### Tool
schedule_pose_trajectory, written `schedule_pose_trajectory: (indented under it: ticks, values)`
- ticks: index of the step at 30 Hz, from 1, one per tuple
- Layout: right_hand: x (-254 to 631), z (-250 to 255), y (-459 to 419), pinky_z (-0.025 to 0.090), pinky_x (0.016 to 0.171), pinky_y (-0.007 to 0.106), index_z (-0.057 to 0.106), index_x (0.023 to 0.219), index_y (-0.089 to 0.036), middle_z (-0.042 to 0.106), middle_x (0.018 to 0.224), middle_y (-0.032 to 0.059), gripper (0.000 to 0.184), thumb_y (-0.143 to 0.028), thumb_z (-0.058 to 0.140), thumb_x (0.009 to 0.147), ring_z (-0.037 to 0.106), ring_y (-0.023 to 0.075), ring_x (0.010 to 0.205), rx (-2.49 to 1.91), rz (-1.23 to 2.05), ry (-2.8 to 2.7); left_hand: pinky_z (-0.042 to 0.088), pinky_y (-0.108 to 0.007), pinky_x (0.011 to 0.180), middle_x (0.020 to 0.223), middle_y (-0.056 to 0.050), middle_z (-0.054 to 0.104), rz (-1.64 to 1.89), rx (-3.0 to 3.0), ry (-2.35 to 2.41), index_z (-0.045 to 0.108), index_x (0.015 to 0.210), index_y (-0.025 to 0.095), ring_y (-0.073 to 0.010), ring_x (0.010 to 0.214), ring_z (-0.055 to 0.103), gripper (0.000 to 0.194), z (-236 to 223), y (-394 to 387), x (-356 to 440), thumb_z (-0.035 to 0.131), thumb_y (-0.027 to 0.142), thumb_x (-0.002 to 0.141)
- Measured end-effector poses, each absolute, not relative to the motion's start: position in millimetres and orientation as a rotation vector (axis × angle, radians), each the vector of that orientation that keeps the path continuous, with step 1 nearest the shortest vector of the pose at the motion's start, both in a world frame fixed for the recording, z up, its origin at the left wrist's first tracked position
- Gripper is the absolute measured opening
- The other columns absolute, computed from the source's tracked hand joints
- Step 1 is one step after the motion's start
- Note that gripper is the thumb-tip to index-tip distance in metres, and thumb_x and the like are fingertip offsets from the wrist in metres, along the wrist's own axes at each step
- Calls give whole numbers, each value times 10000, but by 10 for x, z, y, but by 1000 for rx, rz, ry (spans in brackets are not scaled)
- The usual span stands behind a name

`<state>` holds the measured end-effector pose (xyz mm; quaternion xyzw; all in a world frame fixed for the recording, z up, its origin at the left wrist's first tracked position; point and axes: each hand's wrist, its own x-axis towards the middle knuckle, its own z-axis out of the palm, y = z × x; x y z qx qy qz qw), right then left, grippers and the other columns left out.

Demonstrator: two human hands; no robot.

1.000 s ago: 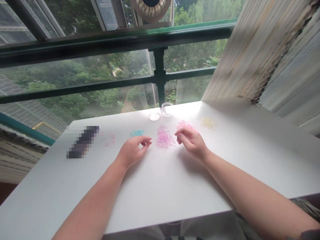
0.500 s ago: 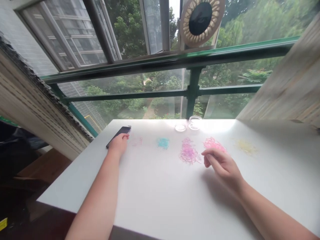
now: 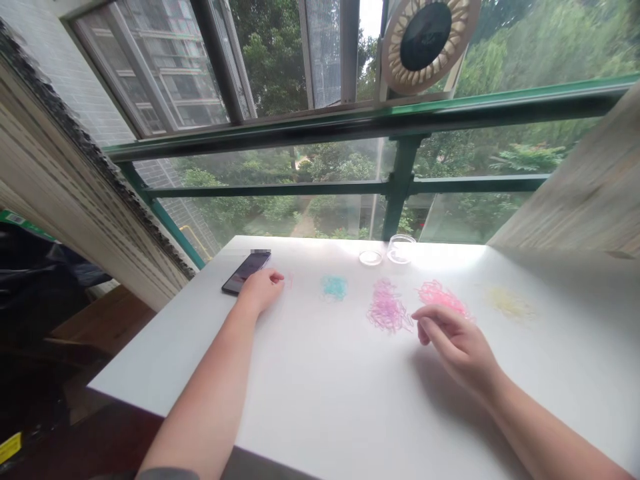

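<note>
Purple pile (image 3: 387, 308) between the hands (image 3: 263, 291) (image 3: 453, 339)

bright window backlight, tabletop glare, soft shadows, blurred edges

My left hand (image 3: 263, 290) covers the near right part of the phone (image 3: 245, 272), and a blocky blur masks its far edge. Beside my fingertips, the pale pink bits (image 3: 290, 279) are too faint to count. My right hand (image 3: 457, 340) hides part of the bright pink pile (image 3: 437, 292), and I cannot tell whether its curled fingers hold anything. Single pieces in the yellow pile (image 3: 510, 302) blur together. The bottom edge cuts off my grey sleeve (image 3: 170, 474); the top edge clips the round fan-like thing (image 3: 425, 40)
</note>
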<state>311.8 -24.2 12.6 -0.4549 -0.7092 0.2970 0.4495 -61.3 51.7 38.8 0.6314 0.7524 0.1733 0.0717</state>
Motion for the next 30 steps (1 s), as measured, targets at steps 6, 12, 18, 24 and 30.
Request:
schedule_pose_trajectory:
  ticks: [6, 12, 18, 24, 30]
  values:
    - [3110, 135, -244, 419, 569, 265, 567, 850, -198, 517, 613, -9, 135, -279, 466, 888, 512, 133, 572, -1127, 735, -1764, 450, -251, 648, 869, -19, 710, 463, 1880, 2229, 686, 812, 227, -189, 770, 638, 282, 379, 489, -438, 636, 455, 653]
    - [3105, 167, -254, 426, 568, 259, 566, 814, -194, 547, 630, -5, 123, -277, 493, 869, 524, 130, 572, -1141, 716, -1798, 439, -274, 648, 850, -30, 724, 407, 1827, 2320, 702, 771, 233, -212, 761, 641, 228, 390, 533, -397, 595, 409, 675]
    - [3088, 181, -253, 423, 560, 258, 562, 793, -193, 545, 625, -6, 127, -273, 494, 863, 519, 127, 561, -1148, 710, -1804, 445, -278, 671, 871, -29, 729, 418, 1828, 2341, 710, 776, 241, -219, 777, 645, 216, 376, 552, -403, 571, 376, 681]
    - [3073, 193, -265, 420, 562, 260, 561, 790, -190, 543, 623, -6, 133, -275, 493, 865, 521, 128, 560, -1150, 715, -1810, 447, -264, 655, 877, -33, 730, 398, 1843, 2366, 715, 791, 247, -219, 788, 647, 265, 362, 588, -407, 565, 439, 685]
    - [3073, 175, -261, 423, 575, 261, 563, 805, -191, 540, 616, -11, 112, -267, 504, 862, 519, 128, 564, -1142, 727, -1804, 442, -261, 637, 796, -62, 728, 343, 1892, 2368, 729, 740, 228, -226, 752, 648, 236, 349, 623, -425, 551, 376, 693]
